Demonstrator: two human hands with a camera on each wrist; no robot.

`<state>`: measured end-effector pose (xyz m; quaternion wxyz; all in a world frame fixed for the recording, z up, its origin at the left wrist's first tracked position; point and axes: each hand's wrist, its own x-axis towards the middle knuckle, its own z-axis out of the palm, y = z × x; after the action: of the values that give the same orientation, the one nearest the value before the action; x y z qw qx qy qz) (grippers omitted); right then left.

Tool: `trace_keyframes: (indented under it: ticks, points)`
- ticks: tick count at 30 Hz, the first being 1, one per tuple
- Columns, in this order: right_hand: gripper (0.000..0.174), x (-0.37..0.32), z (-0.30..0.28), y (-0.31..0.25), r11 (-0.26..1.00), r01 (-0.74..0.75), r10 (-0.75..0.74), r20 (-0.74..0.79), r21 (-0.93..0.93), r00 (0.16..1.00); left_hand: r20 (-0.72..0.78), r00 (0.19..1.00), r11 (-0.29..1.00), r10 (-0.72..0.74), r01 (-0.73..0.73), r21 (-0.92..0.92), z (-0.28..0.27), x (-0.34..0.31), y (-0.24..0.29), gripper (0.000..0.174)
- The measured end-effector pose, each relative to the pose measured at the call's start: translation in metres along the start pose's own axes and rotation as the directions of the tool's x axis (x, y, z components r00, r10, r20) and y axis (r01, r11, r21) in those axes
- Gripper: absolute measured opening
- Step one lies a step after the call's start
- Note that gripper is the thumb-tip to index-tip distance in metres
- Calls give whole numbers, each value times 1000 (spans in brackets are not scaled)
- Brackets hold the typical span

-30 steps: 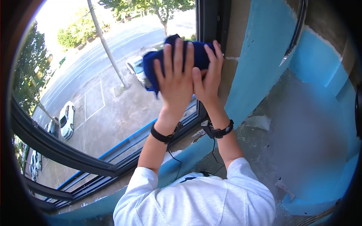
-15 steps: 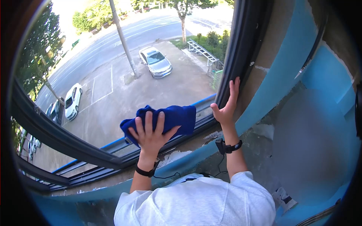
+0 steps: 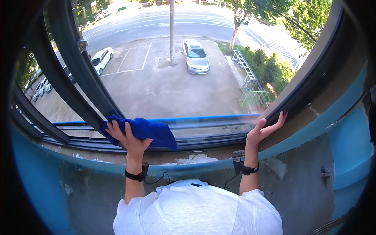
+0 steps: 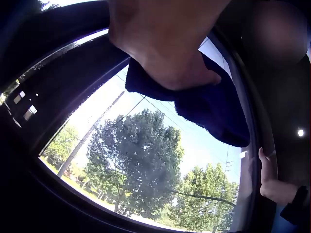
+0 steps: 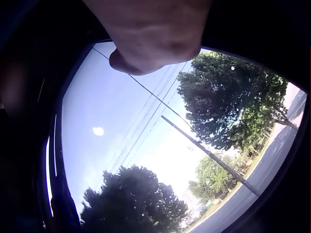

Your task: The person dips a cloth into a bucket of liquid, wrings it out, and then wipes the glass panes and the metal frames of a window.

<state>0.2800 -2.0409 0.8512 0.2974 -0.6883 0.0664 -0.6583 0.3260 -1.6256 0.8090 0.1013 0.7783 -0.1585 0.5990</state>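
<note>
A folded blue cloth [image 3: 154, 131] lies against the window pane [image 3: 188, 98] at its lower left, overlapping the dark upright frame bar [image 3: 88, 74]. My left hand [image 3: 131, 139] presses on the cloth, fingers spread over its left part and thumb pointing right. In the left wrist view, the cloth [image 4: 214, 111] shows dark below the hand, whose fingertips are hidden. My right hand [image 3: 261, 132] rests at the lower right of the window frame [image 3: 313, 90], fingers extended and thumb apart, with nothing in it. The right wrist view shows only part of that hand [image 5: 155, 39].
The dark bottom rail [image 3: 211, 141] runs between the hands above a rough sill [image 3: 196, 158] with peeling paint. Blue and grey wall stands below. Each wrist wears a black strap [image 3: 135, 176] with a cable. Outside are parked cars [image 3: 196, 56], a pole [image 3: 172, 35] and trees.
Both hands were on the cloth high at the pane's right side. The right hand has left it for the frame; the left hand has carried the cloth down and left. The head view has turned.
</note>
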Motion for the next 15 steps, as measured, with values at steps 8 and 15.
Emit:
trace_keyframes:
  ticks: [8,15]
  points:
    - [80,-38,24,-51,999,49,-49,81,1,995,29,948,941,-317,318,-117,-27,14,-9,88]
    - [85,-79,32,-95,986,69,-102,232,149,967,11,916,888,-401,392,-240,-24,15,3,93]
